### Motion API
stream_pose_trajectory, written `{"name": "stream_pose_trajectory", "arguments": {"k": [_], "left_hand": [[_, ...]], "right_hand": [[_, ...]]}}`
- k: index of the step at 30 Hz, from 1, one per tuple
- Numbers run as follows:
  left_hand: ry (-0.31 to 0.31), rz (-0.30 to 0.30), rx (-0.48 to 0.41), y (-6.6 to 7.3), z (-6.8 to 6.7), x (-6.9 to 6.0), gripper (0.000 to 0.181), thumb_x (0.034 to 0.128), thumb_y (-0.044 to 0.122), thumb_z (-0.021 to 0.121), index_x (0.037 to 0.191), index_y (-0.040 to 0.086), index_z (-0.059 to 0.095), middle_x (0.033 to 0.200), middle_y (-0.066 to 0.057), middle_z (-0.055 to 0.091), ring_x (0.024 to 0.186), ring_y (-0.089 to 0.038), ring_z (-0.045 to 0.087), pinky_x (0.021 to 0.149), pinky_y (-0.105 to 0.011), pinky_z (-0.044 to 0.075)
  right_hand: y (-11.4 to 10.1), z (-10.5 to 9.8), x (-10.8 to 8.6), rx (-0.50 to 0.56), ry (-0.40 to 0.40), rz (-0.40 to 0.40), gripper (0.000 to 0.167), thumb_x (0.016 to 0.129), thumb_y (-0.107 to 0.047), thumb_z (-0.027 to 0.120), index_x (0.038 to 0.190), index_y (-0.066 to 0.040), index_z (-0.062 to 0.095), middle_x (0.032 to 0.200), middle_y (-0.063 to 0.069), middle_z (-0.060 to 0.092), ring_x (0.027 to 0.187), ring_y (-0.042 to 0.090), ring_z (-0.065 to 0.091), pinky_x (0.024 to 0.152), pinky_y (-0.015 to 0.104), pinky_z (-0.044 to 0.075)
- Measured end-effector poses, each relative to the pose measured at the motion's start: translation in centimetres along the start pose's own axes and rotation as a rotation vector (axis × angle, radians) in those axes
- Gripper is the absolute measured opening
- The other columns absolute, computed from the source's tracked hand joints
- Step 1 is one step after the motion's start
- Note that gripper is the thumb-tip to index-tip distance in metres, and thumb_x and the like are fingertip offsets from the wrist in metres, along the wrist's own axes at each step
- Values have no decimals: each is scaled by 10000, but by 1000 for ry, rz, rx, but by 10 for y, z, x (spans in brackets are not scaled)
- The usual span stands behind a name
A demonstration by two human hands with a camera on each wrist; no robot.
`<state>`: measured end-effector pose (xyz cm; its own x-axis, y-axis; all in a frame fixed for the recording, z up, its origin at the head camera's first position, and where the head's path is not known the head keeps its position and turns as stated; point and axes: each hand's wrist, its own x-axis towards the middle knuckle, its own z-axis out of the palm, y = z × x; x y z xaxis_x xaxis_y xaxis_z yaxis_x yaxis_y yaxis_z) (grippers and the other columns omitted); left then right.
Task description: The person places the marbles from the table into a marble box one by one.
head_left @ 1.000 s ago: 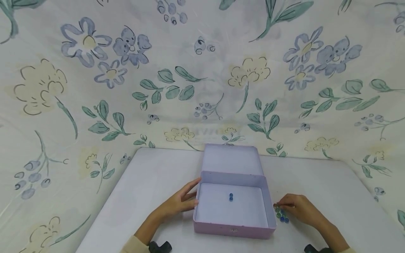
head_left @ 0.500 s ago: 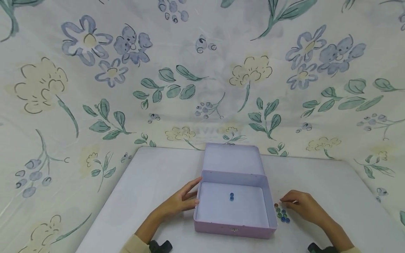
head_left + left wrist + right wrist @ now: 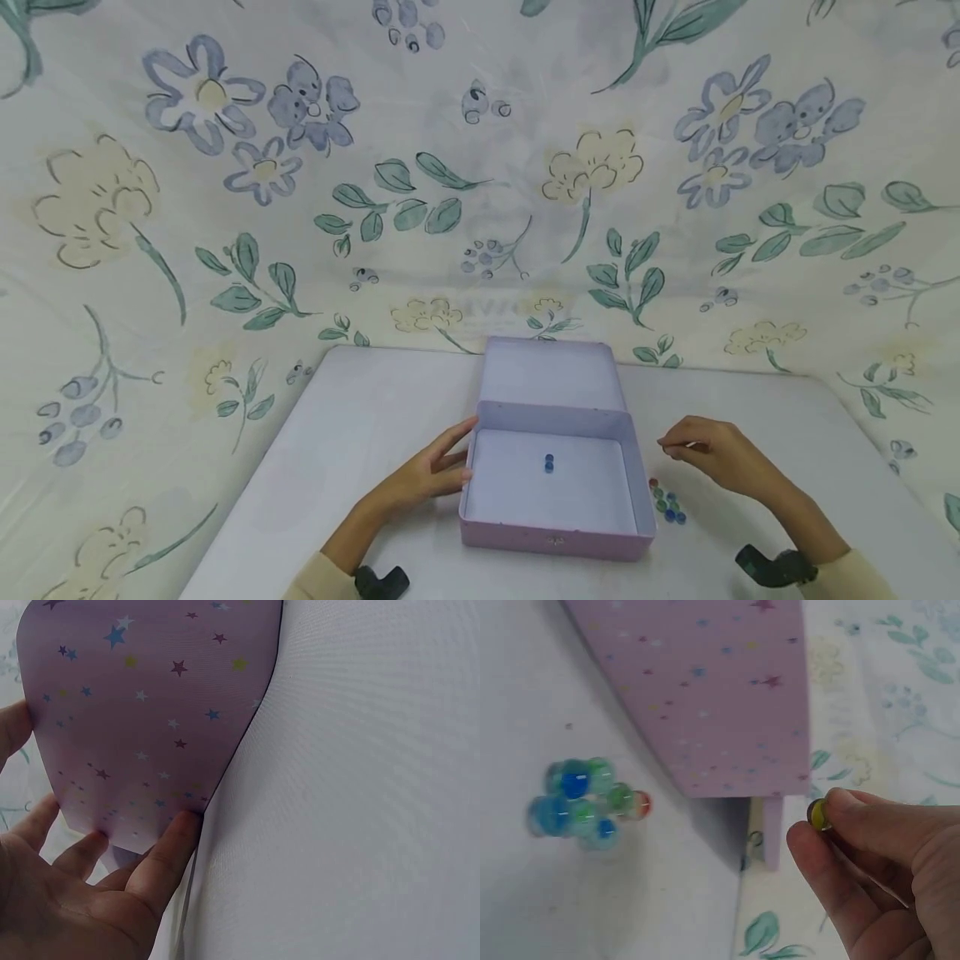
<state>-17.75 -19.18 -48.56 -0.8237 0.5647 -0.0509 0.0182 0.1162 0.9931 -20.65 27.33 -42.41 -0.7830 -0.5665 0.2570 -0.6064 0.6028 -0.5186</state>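
Note:
An open lilac box (image 3: 555, 533) with stars printed on its sides stands on the white table, its lid tipped back. Two blue marbles (image 3: 549, 463) lie inside on its floor. My left hand (image 3: 412, 485) rests extended fingertips against the box's left side, also seen close up in the left wrist view. Between thumb and fingertip, my right hand (image 3: 723, 454) pinches a yellow and dark marble (image 3: 820, 815), raised to the right of the box. Below that hand, a cluster of marbles (image 3: 577, 799) in blue, green and red lies on the table beside the box's right side.
The white table (image 3: 300, 433) reaches out on both sides of the box. Behind it hangs a floral cloth (image 3: 480, 167). The box's lid (image 3: 551, 373) slopes back toward that cloth. Dark wrist-worn devices (image 3: 776, 567) sit at both cuffs.
From the marble cluster, my right hand has lifted up and away toward the back with the marble pinched. My left hand has stayed at the box's side.

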Motion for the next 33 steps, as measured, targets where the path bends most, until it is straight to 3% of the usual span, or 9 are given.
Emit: {"name": "stream_pose_trajectory", "arguments": {"k": [7,14,19,25,33], "left_hand": [[-1,-19,-21,-3,4,1,760,997,187,606,1607,301,168,1701,-45,-8,1504,-506,162,1117,-548,425],[-4,-20,-32,-3,5,2,761,999,163,596,1612,266,157,1701,-49,-12,1504,-510,156,1106,-522,446],[-4,-21,-35,-5,5,1,758,1001,164,592,1611,279,157,1701,-51,-15,1504,-510,156,1109,-525,443],[5,-12,-7,-3,2,3,749,1005,156,587,1609,282,162,1701,-43,-9,1504,-498,176,1117,-541,428],[0,-4,1,0,-1,3,756,1004,167,587,1612,278,151,1701,-48,-6,1504,-505,163,1115,-548,427]], "right_hand": [[-13,-6,19,43,6,-95,181,875,-25,733,1038,-97,763,965,4,740,872,63,687,721,190,592],[-25,3,42,127,-64,-142,191,883,-7,721,1056,-82,748,981,36,732,881,55,678,746,193,592],[-36,12,59,101,-115,-151,208,884,-9,717,1059,-116,751,980,-16,726,874,62,662,757,209,588],[-51,21,83,54,-140,-226,204,869,-8,732,1029,-131,759,975,-33,732,883,97,684,762,214,593],[-66,38,107,85,-219,-228,191,883,-37,726,1040,-135,770,985,-16,738,904,51,673,800,202,585]]}}
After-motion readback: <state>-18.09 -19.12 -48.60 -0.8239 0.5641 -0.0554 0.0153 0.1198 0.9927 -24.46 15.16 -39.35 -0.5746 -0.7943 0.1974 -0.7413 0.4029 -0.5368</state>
